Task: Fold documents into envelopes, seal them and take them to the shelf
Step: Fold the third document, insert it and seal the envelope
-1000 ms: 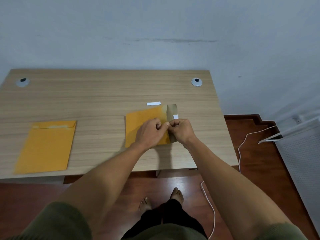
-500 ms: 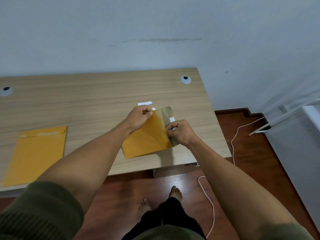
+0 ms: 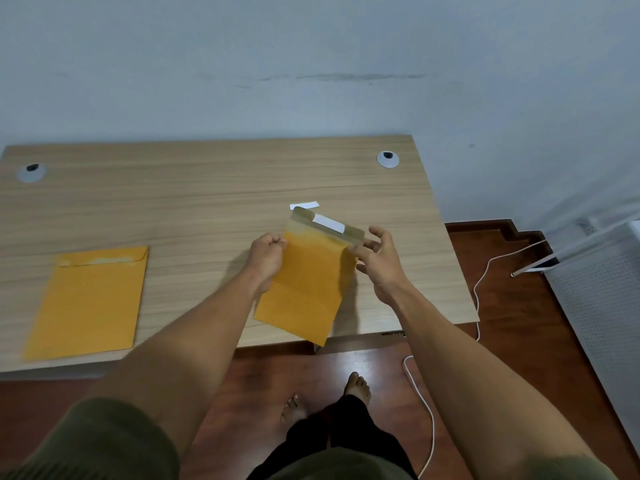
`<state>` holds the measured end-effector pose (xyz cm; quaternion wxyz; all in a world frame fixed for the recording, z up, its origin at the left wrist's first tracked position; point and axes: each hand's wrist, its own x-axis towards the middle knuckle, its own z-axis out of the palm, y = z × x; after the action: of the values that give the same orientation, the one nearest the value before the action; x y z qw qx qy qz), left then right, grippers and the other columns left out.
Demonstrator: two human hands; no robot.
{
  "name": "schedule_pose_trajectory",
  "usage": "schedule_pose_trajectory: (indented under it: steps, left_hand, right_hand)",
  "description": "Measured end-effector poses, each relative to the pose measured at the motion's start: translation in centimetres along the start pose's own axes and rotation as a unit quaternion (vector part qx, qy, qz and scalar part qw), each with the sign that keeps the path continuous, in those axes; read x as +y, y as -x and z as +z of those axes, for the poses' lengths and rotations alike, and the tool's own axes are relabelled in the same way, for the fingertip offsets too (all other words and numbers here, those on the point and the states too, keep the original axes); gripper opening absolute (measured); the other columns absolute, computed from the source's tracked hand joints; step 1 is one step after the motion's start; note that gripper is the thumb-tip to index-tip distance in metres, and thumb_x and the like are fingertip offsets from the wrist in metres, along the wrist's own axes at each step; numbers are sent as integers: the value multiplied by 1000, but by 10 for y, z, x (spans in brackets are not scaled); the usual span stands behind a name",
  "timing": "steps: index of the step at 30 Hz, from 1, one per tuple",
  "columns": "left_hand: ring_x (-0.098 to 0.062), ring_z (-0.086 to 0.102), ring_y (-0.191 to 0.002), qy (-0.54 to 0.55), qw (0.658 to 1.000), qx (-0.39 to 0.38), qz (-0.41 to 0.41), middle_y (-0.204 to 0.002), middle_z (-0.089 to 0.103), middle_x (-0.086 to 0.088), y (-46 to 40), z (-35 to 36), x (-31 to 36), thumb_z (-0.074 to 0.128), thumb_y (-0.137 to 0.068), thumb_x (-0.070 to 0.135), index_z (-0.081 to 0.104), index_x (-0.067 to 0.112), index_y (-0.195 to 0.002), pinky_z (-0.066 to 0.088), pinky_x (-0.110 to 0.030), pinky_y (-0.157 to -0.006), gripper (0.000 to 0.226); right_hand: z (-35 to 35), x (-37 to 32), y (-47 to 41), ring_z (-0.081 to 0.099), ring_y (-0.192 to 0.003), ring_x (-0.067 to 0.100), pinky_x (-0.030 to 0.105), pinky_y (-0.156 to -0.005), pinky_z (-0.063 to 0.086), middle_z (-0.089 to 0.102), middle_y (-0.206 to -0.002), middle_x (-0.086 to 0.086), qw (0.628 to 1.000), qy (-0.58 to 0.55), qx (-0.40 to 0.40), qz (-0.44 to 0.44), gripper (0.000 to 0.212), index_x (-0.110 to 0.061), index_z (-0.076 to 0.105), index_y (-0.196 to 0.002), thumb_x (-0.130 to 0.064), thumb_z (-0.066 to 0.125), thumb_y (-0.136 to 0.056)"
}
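Held envelope (image 3: 308, 282): lifted between both hands, tilted, flap open at its far end, white strip on the flap.
Left hand (image 3: 265, 256): fingers closed, pinching the envelope's left edge.
Right hand (image 3: 377, 259): thumb and forefinger nip the right edge, other fingers spread.
Second envelope (image 3: 90, 299): flat on the desk (image 3: 207, 188), well left of the hands.
Paper strip (image 3: 304, 205): just beyond the flap.

both hands (image 3: 265, 258) (image 3: 377, 259) hold the open-flapped envelope (image 3: 306, 289) above the desk (image 3: 207, 202).
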<state>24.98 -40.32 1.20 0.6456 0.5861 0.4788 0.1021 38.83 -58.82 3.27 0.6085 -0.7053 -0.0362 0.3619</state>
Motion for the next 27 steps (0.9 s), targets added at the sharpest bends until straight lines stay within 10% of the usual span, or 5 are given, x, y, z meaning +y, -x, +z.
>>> schedule_pose_trajectory:
  steps: [3, 9, 16, 22, 27]
  left_hand:
    - [-27, 64, -90, 52, 997, -6, -51, -106, 72, -18, 2, -4, -10, 57, -95, 19, 69, 17, -91, 56, -49, -90, 13]
    - [-9, 64, -55, 123, 991, -3, -46, -78, 71, 0, 3, -10, -10, 63, -95, 15, 68, 17, -97, 47, -19, -44, 6]
    - [-18, 59, -66, 171, 985, 4, -15, -77, 69, -3, -18, -20, -9, 71, -92, 18, 68, 18, -83, 50, -28, -60, 10]
    - [-20, 51, -128, 187, 978, -2, -92, -140, 52, 4, -21, -20, -9, 75, -86, 32, 40, 18, -150, 43, -45, -110, 74]
    - [-30, 67, -115, 232, 962, -82, -122, -130, 67, -11, -20, -23, -4, 74, -84, 33, 54, 19, -141, 55, -42, -92, 62]
  right_hand:
    - [15, 11, -8, 69, -99, 23, 43, -83, 59, 69, -115, 9, 1000, -6, -13, 27, 45, -22, 50, -134, -10, 66, -93]
    - [41, 20, -27, 69, -104, 29, 43, -84, 58, 72, -111, 9, 997, 71, -23, 28, 30, -16, 58, -123, -6, 56, -95]
    - [64, 19, -35, 56, -113, 25, 43, -98, 49, 57, -125, 7, 941, 314, 66, -108, 46, -16, 44, -140, -24, 59, -97]
    - [101, 14, -34, 60, -102, 26, 43, -86, 46, 67, -107, 1, 825, 457, 20, -331, 26, -15, 69, -106, -36, 67, -91]
    - [117, 16, -42, 58, -100, 16, 32, -82, 32, 66, -103, -7, 854, 438, 47, -277, 31, -20, 69, -98, -50, 64, -91]
